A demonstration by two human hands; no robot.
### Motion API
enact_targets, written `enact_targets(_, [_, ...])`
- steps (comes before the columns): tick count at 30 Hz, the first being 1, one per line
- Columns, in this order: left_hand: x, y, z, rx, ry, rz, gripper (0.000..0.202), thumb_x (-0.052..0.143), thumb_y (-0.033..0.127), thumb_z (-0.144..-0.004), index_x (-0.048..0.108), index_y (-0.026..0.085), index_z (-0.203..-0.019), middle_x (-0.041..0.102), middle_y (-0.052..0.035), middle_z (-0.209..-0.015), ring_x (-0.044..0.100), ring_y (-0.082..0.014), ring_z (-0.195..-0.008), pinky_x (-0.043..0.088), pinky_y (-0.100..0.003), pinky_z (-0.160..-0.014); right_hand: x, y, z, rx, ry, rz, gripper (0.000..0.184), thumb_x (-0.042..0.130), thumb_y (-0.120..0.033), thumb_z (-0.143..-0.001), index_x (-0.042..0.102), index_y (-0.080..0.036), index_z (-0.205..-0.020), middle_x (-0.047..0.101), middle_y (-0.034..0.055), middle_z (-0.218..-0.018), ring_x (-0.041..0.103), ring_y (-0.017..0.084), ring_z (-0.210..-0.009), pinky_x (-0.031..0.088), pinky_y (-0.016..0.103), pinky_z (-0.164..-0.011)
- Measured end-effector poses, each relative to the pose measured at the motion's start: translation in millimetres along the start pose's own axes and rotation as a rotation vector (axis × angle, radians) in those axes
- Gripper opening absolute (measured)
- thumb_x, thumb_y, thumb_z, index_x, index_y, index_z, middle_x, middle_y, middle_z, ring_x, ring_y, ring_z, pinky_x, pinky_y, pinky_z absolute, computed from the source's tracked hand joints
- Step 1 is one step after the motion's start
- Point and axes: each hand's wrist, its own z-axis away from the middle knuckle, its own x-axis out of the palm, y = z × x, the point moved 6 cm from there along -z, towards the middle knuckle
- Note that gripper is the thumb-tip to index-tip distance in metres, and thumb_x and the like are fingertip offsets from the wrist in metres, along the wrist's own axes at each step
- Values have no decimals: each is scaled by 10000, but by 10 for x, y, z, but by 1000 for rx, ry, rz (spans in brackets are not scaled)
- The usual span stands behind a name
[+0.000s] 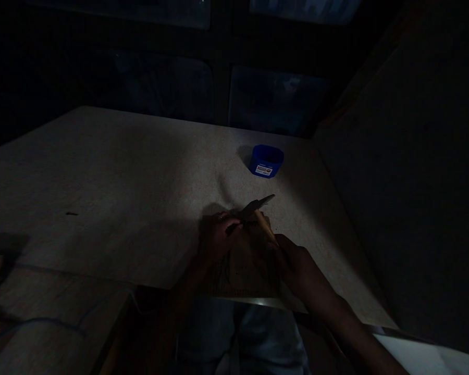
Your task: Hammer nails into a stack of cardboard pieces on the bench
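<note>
The scene is very dark. My left hand (217,234) is closed around the handle of a dark pointed tool (258,204), perhaps scissors or a knife, whose tip points up and right. My right hand (293,263) is closed on a pale, thin stick-like piece (264,225) that meets the tool. Under both hands lies a brown cardboard-like sheet (242,271) near the table's front edge. I cannot make out what the tool is doing to the piece.
A small blue round tub (266,161) with a label stands farther back on the speckled table (121,172). A wall panel (406,198) rises at the right. Dark cabinets or bins stand behind the table. My legs show below the front edge.
</note>
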Motion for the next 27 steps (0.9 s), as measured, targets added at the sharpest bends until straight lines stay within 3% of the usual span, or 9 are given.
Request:
enact_targets(14, [-46, 19, -36, -40, -47, 11, 270, 758, 358, -828, 743, 283, -1086, 733, -23, -973, 678, -207, -945, 537, -337, -823, 31, 161, 128, 47, 121, -132, 498, 361, -599, -984, 615, -170, -992, 675, 47, -735, 629, 199, -633, 420, 278, -559])
enact_targets(19, [-84, 121, -146, -7, -70, -42, 276, 819, 365, -774, 763, 309, -1039, 706, -21, -1074, 642, -217, -1028, 535, -349, -859, 61, 246, 176, 53, 192, -190, 504, 370, -622, -979, 609, -180, -955, 662, 42, -751, 622, 193, -662, 434, 268, -577])
enact_targets(27, [52, 71, -213, 36, -58, 37, 146, 822, 348, -780, 792, 286, -909, 685, -25, -973, 605, -218, -1016, 513, -376, -902, 119, 335, 177, 103, 235, -253, 487, 396, -640, -959, 583, -197, -881, 622, 16, -674, 580, 181, -617, 419, 262, -551])
